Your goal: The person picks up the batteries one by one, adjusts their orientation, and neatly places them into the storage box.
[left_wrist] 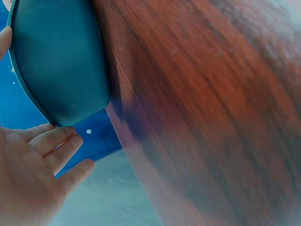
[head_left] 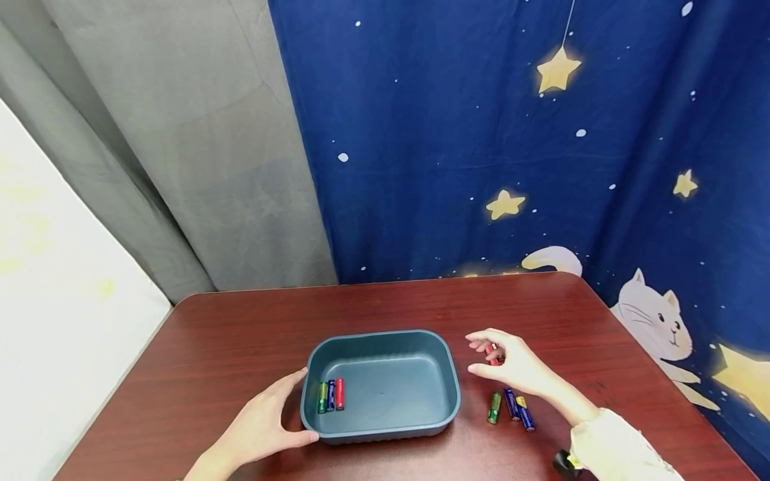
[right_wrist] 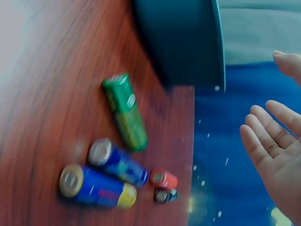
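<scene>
A dark teal plastic bin (head_left: 385, 429) stands on the table, with a green battery (head_left: 323, 397), a blue battery (head_left: 331, 395) and a red battery (head_left: 339, 394) side by side at its left end. My left hand (head_left: 265, 417) spans that end, straight fingers touching the rim and thumb at the near corner. To the right of the bin, my right hand (head_left: 511, 364) hovers with fingers spread and nothing in them. Below it lie a second green battery (right_wrist: 126, 113), a blue battery (right_wrist: 117, 162) and a blue-and-yellow battery (right_wrist: 96, 186). Another red battery (right_wrist: 163, 178) lies beside a dark one (right_wrist: 166, 195).
The reddish-brown wooden table (head_left: 252, 334) ends at a blue star-patterned curtain (head_left: 421, 167) and a grey curtain (head_left: 198, 133). A white surface (head_left: 60, 300) borders it on the left. A small black object (head_left: 565, 464) is by my right sleeve.
</scene>
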